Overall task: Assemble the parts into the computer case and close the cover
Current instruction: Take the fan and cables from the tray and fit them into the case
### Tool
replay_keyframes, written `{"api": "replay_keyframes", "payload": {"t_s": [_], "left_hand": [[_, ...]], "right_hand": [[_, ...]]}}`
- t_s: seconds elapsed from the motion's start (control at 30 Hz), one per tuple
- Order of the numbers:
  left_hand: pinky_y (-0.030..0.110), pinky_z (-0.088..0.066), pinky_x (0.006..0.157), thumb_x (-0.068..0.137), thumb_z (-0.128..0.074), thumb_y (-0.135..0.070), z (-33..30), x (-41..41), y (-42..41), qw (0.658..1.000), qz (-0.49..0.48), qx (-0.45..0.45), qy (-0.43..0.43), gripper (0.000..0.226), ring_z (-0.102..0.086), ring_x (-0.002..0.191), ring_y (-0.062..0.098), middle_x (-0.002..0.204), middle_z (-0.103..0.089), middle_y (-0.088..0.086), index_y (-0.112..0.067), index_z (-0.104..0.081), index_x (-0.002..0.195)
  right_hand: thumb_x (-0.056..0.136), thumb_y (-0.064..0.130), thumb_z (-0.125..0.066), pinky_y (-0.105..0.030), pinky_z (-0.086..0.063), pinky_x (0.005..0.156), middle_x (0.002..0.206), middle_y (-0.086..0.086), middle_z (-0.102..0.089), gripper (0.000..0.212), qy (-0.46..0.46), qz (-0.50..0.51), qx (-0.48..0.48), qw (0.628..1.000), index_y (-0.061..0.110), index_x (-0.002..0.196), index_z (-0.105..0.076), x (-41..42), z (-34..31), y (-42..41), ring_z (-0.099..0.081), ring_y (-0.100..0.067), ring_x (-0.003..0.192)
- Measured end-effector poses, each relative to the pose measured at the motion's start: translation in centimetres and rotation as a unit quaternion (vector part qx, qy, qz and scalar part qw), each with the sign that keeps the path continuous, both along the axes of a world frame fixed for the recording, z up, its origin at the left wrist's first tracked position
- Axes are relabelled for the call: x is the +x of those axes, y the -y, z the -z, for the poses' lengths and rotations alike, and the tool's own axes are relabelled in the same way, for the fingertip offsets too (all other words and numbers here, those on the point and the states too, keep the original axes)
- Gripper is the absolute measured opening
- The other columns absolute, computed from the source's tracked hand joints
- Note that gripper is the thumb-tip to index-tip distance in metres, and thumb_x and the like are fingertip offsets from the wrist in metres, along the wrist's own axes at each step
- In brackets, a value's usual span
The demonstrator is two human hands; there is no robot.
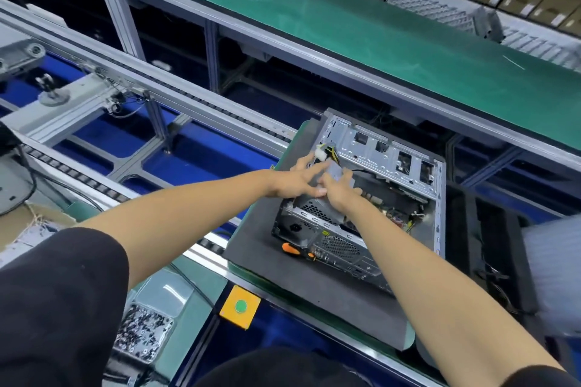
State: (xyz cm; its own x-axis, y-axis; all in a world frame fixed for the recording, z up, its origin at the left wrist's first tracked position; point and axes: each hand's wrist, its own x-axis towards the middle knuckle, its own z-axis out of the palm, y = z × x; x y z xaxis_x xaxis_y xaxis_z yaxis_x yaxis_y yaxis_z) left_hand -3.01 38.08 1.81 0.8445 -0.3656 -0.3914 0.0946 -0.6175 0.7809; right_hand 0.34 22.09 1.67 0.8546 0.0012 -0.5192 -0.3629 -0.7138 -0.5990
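Open computer case [371,198] lying on its side on the dark foam mat [283,270], cover off, with an orange-handled screwdriver [297,250] just beside its near edge. Your left hand [295,181], fingers spread flat, and your right hand [341,193], fingers loosely curled, both rest on the grey power supply [314,204] inside the case; whether either grips it cannot be told. A white connector [320,154] shows beside your left fingertips.

Bright, even overhead light; motion blur smears everything beyond the computer case [371,198], and straight rails bow outward.
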Motion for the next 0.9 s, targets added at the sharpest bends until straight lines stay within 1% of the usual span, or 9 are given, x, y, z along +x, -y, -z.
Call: {"api": "replay_keyframes", "payload": {"t_s": [0.07, 0.13, 0.2, 0.33, 0.5, 0.7, 0.77, 0.83, 0.9], "left_hand": [[0.059, -0.006, 0.12, 0.096, -0.063, -0.043, -0.1, 0.0, 0.1, 0.999, 0.013, 0.022, 0.027, 0.09, 0.014, 0.153, 0.033, 0.161, 0.033, -0.011, -0.062, 0.006, 0.15], [0.061, -0.006, 0.121, 0.098, -0.061, -0.04, -0.1, 0.3, 0.1, 0.996, 0.031, 0.066, 0.04, 0.086, 0.012, 0.153, 0.037, 0.163, 0.03, -0.006, -0.058, 0.003, 0.153], [0.059, -0.005, 0.122, 0.1, -0.056, -0.044, -0.1, 0.7, 0.2, 0.993, 0.038, 0.104, 0.048, 0.077, 0.012, 0.153, 0.035, 0.164, 0.025, -0.001, -0.047, -0.005, 0.158], [0.054, -0.007, 0.121, 0.102, -0.049, -0.052, 0.1, 1.3, 1.2, 0.984, 0.018, 0.15, 0.095, 0.067, 0.009, 0.152, 0.032, 0.163, 0.001, 0.01, -0.031, -0.022, 0.159], [0.055, -0.013, 0.122, 0.103, -0.04, -0.055, 0.7, 2.0, 2.1, 0.973, -0.005, 0.182, 0.144, 0.072, 0.002, 0.148, 0.027, 0.153, -0.014, 0.009, -0.026, -0.012, 0.162], [0.046, -0.006, 0.126, 0.108, -0.045, -0.024, 1.7, 2.6, 0.5, 0.993, -0.048, 0.039, 0.096, 0.054, 0.007, 0.153, 0.026, 0.16, 0.005, 0.007, -0.03, -0.028, 0.158], [0.046, -0.009, 0.126, 0.106, -0.05, -0.024, 2.0, 2.2, 0.3, 0.992, -0.092, -0.027, 0.084, 0.055, 0.01, 0.154, 0.021, 0.163, 0.011, 0.003, -0.038, -0.031, 0.156], [0.05, -0.01, 0.125, 0.104, -0.055, -0.026, 2.4, 1.6, 0.5, 0.982, -0.142, -0.098, 0.078, 0.057, 0.009, 0.154, 0.017, 0.165, 0.003, 0.001, -0.047, -0.033, 0.153], [0.051, -0.01, 0.126, 0.104, -0.056, -0.023, 2.7, 1.1, 0.9, 0.971, -0.166, -0.15, 0.082, 0.058, 0.001, 0.154, 0.013, 0.165, -0.012, -0.002, -0.047, -0.035, 0.152]], "right_hand": [[0.108, 0.048, -0.027, -0.054, -0.013, 0.122, 0.171, -0.015, -0.008, 0.062, 0.016, -0.028, 0.046, 0.998, 0.03, 0.165, -0.011, 0.3, -0.1, -0.5, -0.01, -0.041, 0.155], [0.109, 0.038, -0.022, -0.052, -0.022, 0.122, 0.167, -0.01, -0.027, 0.055, 0.036, -0.024, 0.082, 0.996, 0.021, 0.161, -0.025, 0.9, -0.4, -0.3, -0.025, -0.035, 0.151], [0.109, 0.032, -0.025, -0.042, -0.038, 0.104, 0.149, -0.014, -0.046, 0.047, 0.064, -0.001, 0.087, 0.994, 0.013, 0.149, -0.037, 1.1, -0.3, 0.9, -0.047, -0.029, 0.123], [0.106, 0.02, -0.034, -0.037, -0.04, 0.074, 0.121, -0.02, -0.058, 0.021, 0.08, -0.022, 0.085, 0.993, 0.015, 0.125, -0.041, 0.3, 0.8, 2.9, -0.051, -0.022, 0.085], [0.104, 0.016, -0.044, -0.032, -0.033, 0.089, 0.133, -0.008, -0.041, 0.057, 0.044, 0.05, 0.172, 0.983, 0.01, 0.155, -0.019, -0.9, 2.0, 2.2, -0.043, -0.021, 0.111], [0.104, 0.023, -0.048, -0.032, -0.035, 0.068, 0.115, -0.007, -0.045, 0.037, 0.001, 0.068, 0.216, 0.974, 0.012, 0.13, -0.025, 0.8, 3.3, 1.7, -0.047, -0.013, 0.088], [0.103, 0.024, -0.048, -0.035, -0.036, 0.088, 0.137, -0.004, -0.04, 0.047, 0.003, 0.052, 0.236, 0.97, 0.015, 0.142, -0.024, 1.1, 3.9, 1.6, -0.048, -0.023, 0.116], [0.101, 0.027, -0.047, -0.041, -0.026, 0.11, 0.158, -0.002, -0.026, 0.072, -0.007, 0.049, 0.255, 0.966, 0.016, 0.161, -0.01, 1.4, 4.4, 1.5, -0.027, -0.026, 0.148], [0.098, 0.028, -0.047, -0.041, -0.031, 0.109, 0.154, -0.009, -0.036, 0.062, 0.004, 0.066, 0.277, 0.959, 0.015, 0.155, -0.025, 1.8, 4.7, 1.4, -0.035, -0.029, 0.144]]}}
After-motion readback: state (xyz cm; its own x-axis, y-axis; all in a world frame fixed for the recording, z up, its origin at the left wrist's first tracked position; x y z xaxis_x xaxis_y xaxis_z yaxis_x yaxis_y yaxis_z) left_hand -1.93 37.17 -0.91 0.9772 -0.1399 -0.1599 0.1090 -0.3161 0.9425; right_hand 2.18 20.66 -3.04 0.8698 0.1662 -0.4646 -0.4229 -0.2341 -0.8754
